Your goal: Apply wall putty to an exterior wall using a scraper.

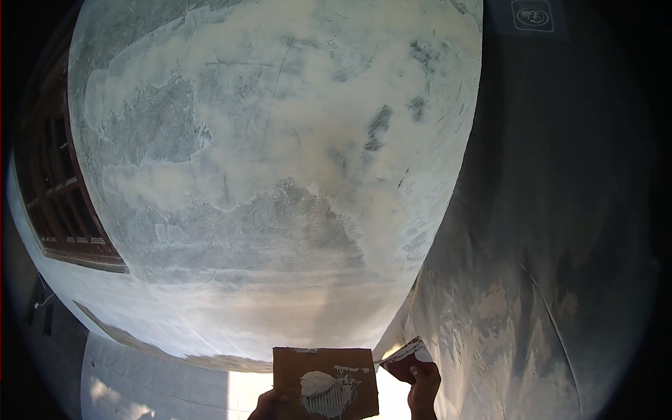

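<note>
**Two Hands, One Board of Paste**

From the head camera, I saw the left hand (266, 404) grip the lower left edge of a brown board (290, 365). Most of those fingers were hidden, so I couldn't tell how tightly they curled. A blob of white paste (317, 383) sat near the middle of the board, with stripes smeared below it.

The right hand (425, 385) had its fingers closed around a dark red scraper (397, 365), with no gap left. White stuff lay along the scraper's top edge. The scraper was just beside the right edge of the board; I couldn't tell if they touched.

A big patchy wall (280, 140) filled the space above, and a brown window (63, 175) stood far to the left.

I thought the paste could slide off if the board tipped too much. A loose grip could let the scraper twist. Too much paste on its edge might drip, and a bump between the two could knock some off.
</note>
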Demonstrator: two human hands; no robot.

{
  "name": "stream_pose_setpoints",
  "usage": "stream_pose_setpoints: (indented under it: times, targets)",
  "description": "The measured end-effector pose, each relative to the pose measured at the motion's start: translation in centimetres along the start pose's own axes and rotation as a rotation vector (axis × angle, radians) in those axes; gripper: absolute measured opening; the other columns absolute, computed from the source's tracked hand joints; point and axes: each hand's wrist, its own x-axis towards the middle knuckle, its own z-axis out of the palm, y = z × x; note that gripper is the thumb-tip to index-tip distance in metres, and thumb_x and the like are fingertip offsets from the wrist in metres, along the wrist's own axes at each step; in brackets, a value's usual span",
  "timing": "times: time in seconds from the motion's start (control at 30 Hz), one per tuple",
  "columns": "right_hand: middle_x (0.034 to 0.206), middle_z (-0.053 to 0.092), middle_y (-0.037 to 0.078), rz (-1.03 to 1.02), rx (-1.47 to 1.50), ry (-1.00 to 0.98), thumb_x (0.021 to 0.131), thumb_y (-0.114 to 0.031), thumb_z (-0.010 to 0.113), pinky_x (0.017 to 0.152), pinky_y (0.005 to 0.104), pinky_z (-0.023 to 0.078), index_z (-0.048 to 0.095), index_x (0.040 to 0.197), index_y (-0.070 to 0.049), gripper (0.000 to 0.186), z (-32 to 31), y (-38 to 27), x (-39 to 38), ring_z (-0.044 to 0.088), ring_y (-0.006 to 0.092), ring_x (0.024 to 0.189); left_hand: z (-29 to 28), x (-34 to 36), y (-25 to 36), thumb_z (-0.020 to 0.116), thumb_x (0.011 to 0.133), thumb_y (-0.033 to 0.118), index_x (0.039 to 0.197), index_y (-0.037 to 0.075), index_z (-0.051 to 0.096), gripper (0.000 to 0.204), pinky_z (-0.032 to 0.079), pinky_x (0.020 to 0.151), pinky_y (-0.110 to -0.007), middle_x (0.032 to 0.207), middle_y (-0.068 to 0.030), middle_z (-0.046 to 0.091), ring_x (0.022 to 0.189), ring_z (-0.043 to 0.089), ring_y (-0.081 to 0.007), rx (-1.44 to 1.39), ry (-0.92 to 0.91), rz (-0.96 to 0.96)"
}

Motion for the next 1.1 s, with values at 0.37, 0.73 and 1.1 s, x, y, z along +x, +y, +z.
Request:
stream_pose_setpoints:
  times: [0.37,0.73,1.1]
  targets:
    - [0.107,0.07,0.01,-0.093,-0.062,-0.286,0.089,0.004,0.064,0.089,0.0312,0.054,0.061,0.116,0.003,0.028,10.8,-6.3,-1.6,0.067,0.0164,0.094,2.2,-2.4,9.3,0.057,0.063,0.017,0.128,-0.006,0.056,0.069,0.052,0.092,-0.036,0.117,-0.0172,0.065,0.104,0.064,-0.0294,0.22,-0.204,0.111]
    - [0.105,0.07,0.011,0.023,-0.012,-0.303,0.09,0.001,0.063,0.088,0.0312,0.055,0.059,0.118,0.004,0.029,19.6,-4.1,-9.8,0.068,0.0164,0.093,-3.6,-6.0,13.9,0.057,0.073,0.005,0.138,-0.006,0.045,0.068,0.048,0.098,-0.037,0.131,-0.0186,0.057,0.118,0.057,-0.0283,0.097,-0.728,0.11]
    - [0.106,0.07,0.013,0.012,0.034,-0.261,0.09,-0.001,0.062,0.088,0.0317,0.055,0.058,0.119,0.005,0.03,23.3,-3.2,-14.0,0.068,0.0179,0.095,-5.1,-7.8,17.6,0.058,0.072,0.002,0.141,-0.005,0.041,0.072,0.045,0.103,-0.039,0.134,-0.0185,0.055,0.124,0.053,-0.0283,0.29,-0.782,-0.023]
